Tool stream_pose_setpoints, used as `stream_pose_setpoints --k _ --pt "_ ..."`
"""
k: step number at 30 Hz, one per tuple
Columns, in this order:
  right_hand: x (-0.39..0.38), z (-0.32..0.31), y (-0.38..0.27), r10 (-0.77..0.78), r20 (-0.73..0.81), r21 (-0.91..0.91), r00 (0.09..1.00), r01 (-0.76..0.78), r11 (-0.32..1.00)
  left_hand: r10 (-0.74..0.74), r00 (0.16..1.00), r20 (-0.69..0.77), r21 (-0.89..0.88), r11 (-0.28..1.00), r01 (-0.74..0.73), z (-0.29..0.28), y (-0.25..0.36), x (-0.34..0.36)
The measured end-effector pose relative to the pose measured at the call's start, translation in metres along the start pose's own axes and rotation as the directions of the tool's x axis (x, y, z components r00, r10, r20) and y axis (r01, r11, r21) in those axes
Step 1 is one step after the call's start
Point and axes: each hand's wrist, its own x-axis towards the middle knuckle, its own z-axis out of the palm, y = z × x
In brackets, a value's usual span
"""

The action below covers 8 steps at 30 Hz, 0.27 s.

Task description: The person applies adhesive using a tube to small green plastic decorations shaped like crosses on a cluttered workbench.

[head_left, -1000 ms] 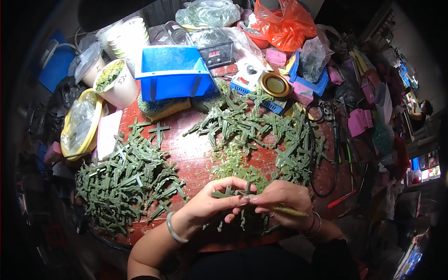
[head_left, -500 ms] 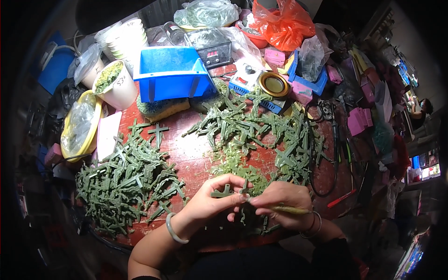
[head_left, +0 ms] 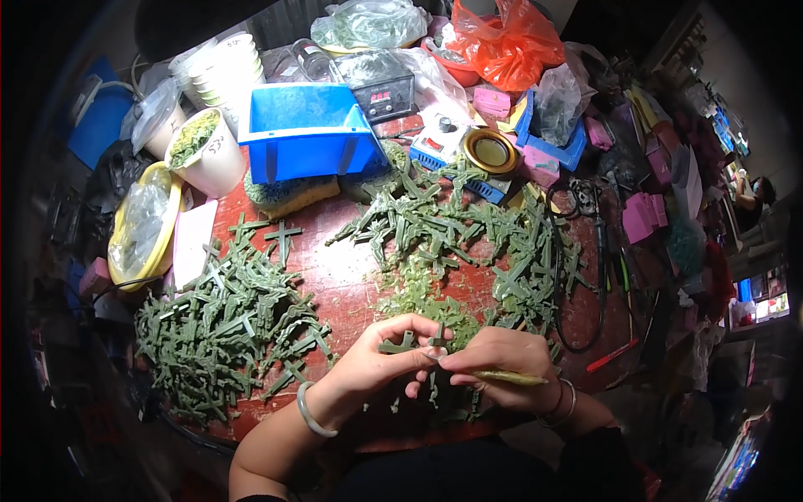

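My left hand pinches a small dark green cross, apparently wax, between thumb and fingers. Against its edge works my right hand, closed round a slim tool with a yellowish handle; its tip is hidden by the fingers. The two hands nearly touch at the table's near edge. Pale green shavings lie just beyond them. A large heap of similar green crosses spreads to the left, and another pile of crosses curves round the far and right side.
At the back stand a blue bin on a sponge, a white cup of green scraps, a box with a red display and a small heater with a round brass pot. A corded tool lies on the right.
My right hand has shifted slightly left, and the tool's handle end has swung a little toward the left. The left hand keeps the cross in about the same place.
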Motion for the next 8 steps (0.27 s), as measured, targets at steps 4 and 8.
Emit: stream_pose_setpoints --k 4,8 --pt "-0.0021 -0.0034 0.002 -0.071 -0.091 -0.075 0.993 0.065 0.995 -0.067 0.998 -0.013 -0.013 0.998 0.067 0.0037 0.006 -0.0019" --pt "-0.0027 -0.0071 -0.0024 -0.106 -0.237 -0.154 0.966 0.071 0.986 -0.108 0.994 -0.004 -0.101 0.989 0.107 0.0003 0.0055 -0.0017"
